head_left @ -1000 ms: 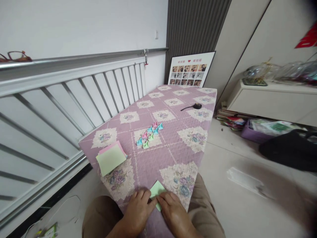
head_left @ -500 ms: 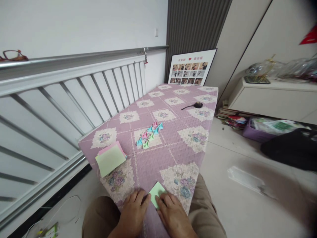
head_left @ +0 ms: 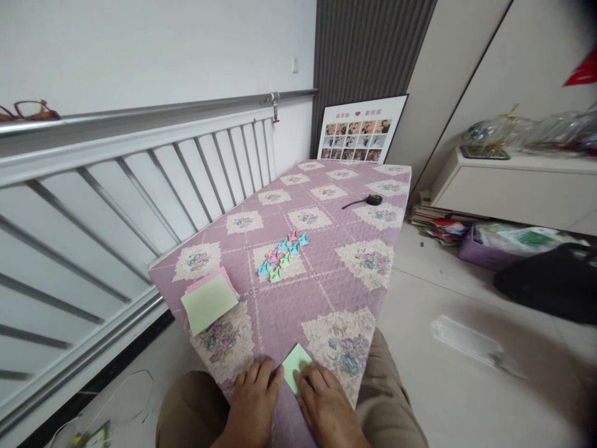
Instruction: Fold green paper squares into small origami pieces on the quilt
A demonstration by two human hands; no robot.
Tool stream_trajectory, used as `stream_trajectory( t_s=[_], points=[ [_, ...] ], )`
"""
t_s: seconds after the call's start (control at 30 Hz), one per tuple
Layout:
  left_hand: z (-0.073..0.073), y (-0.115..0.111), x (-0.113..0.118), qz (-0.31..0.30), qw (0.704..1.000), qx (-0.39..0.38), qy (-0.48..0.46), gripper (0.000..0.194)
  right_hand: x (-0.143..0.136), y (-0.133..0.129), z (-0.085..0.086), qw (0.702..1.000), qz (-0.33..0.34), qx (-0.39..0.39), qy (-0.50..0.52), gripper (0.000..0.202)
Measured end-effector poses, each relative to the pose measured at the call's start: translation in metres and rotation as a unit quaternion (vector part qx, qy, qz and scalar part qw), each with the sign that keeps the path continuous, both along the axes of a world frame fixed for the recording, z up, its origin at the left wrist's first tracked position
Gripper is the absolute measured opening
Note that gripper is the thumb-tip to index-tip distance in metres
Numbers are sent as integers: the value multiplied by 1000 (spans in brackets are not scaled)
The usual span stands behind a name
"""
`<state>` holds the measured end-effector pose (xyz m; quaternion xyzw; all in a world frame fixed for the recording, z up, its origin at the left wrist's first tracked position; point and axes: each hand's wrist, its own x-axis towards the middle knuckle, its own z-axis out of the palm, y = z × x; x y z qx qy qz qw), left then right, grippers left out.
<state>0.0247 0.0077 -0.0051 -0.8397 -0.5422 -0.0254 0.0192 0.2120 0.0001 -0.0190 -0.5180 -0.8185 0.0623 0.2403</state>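
Note:
A small light green paper square, turned cornerwise, lies flat at the near end of the cloth-covered table. My right hand rests on its right side, fingers bent and pressing it down. At its left corner is my left hand, palm down, with the thumb touching the edge and fingers together. Farther up sit several small folded paper pieces in pink, blue and green. To the left is a stack of paper sheets, pale green on top and pink beneath.
A black object with a strap lies toward the far right of the table. White railings run along the left side. Behind the table leans a framed photo board. A purple bin stands on the floor at right.
The view has shifted very slightly. Both hands and the green paper hold nearly the same positions.

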Motion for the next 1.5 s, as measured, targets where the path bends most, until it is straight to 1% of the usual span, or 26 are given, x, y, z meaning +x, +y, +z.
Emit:
stream_trajectory(
  t_s=[0.07, 0.17, 0.23, 0.3, 0.4, 0.47, 0.57, 0.67, 0.8, 0.9, 0.97, 1.07, 1.27, 1.4, 1.5],
  points=[
    [-5, -2, 4, -17, 999, 38, -27, 45, 0, 0, -1, 1000, -1, 7, -3, 42],
    [-18, -6, 12, -70, 989, 107, -73, 42, -1, 1, -1, 1000, 1, 9, -9, 38],
    [-27, -9, 18, -64, 985, 137, -85, 39, 0, 2, -1, 1000, 0, 14, -6, 38],
    [-34, -11, 19, -49, 984, 148, -83, 38, 1, 2, 0, 1000, 0, 22, 1, 38],
    [-38, -13, 16, -48, 986, 142, -70, 42, 5, 0, 1, 999, 3, 30, 16, 36],
    [-35, -14, 13, -54, 987, 134, -64, 46, 10, -1, 2, 999, 1, 34, 19, 35],
    [-26, -14, 13, -57, 988, 121, -75, 47, 19, -4, 2, 999, -12, 36, 6, 33],
    [-20, -13, 20, -35, 989, 111, -96, 47, 29, -5, 2, 999, -24, 46, -13, 30],
    [-20, -13, 26, -6, 990, 93, -105, 41, 37, 1, 8, 998, -41, 39, 1, 21],
    [-21, -14, 27, 4, 990, 78, -114, 42, 33, 13, 15, 997, -71, 18, 27, 17],
    [-20, -15, 27, 6, 990, 71, -123, 43, 28, 22, 19, 996, -83, 21, 40, 24],
    [-16, -16, 27, 7, 990, 56, -129, 43, 19, 31, 19, 995, -90, -3, 35, 25],
    [-15, -16, 29, 32, 989, 38, -140, 41, 15, 34, 17, 990, -110, -52, 71, 18],
    [-14, -16, 28, 27, 989, 29, -139, 41, 14, 36, 22, 987, -116, -73, 86, 7],
    [-10, -17, 27, 23, 991, 16, -128, 42, 13, 37, 25, 988, -104, -69, 88, 7]
  ],
)
